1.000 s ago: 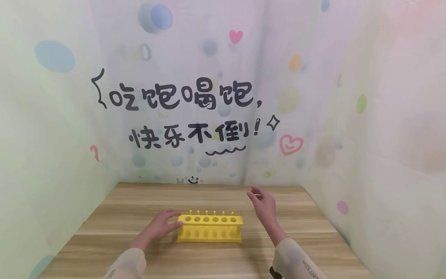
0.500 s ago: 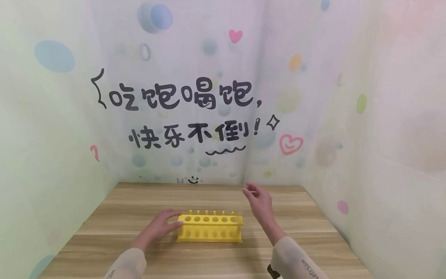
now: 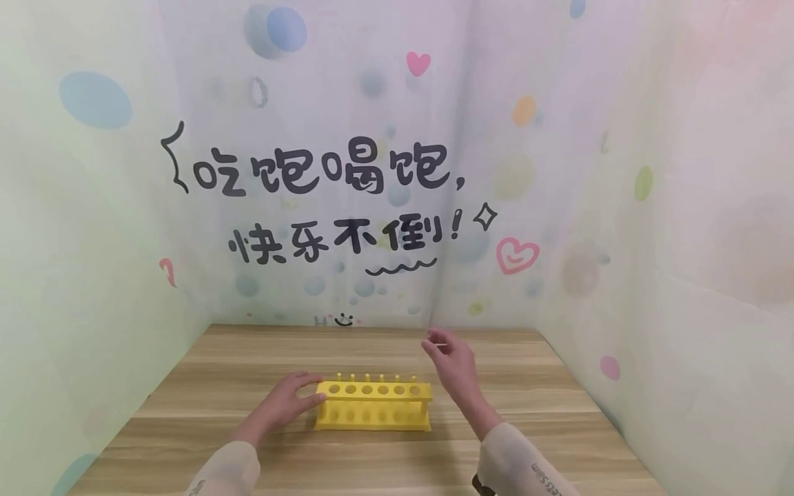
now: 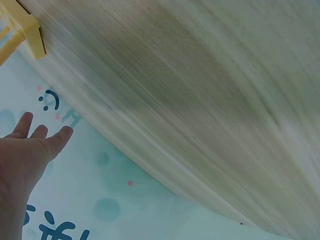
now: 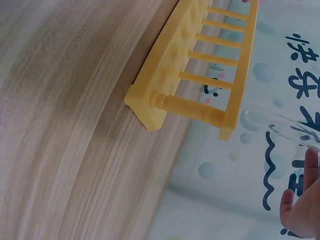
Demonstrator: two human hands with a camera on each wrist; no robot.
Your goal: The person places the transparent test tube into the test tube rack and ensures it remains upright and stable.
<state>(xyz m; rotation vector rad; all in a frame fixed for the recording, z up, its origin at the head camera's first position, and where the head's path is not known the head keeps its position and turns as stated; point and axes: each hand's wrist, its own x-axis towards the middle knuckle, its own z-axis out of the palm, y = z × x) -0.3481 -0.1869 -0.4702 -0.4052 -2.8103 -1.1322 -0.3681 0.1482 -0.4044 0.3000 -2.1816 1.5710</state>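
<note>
A yellow test tube rack (image 3: 373, 393) stands upright on the table, with a row of round holes in its top plate and short pegs behind. My left hand (image 3: 289, 401) holds the rack's left end between thumb and fingers; in the left wrist view its other fingers spread loosely. To the back right of the rack, raised above the table, my right hand (image 3: 455, 362) pinches a clear glass test tube (image 5: 280, 124) near its top. The tube's rounded end points toward the rack's top plate in the right wrist view, apart from it. The tube barely shows in the head view.
The wood-grain table (image 3: 248, 351) extends around the rack. Patterned curtain walls (image 3: 360, 89) with dots and black lettering enclose it at the back and both sides.
My right hand has moved left with the test tube, closer to the rack's right end. The left hand and the rack have stayed in place.
</note>
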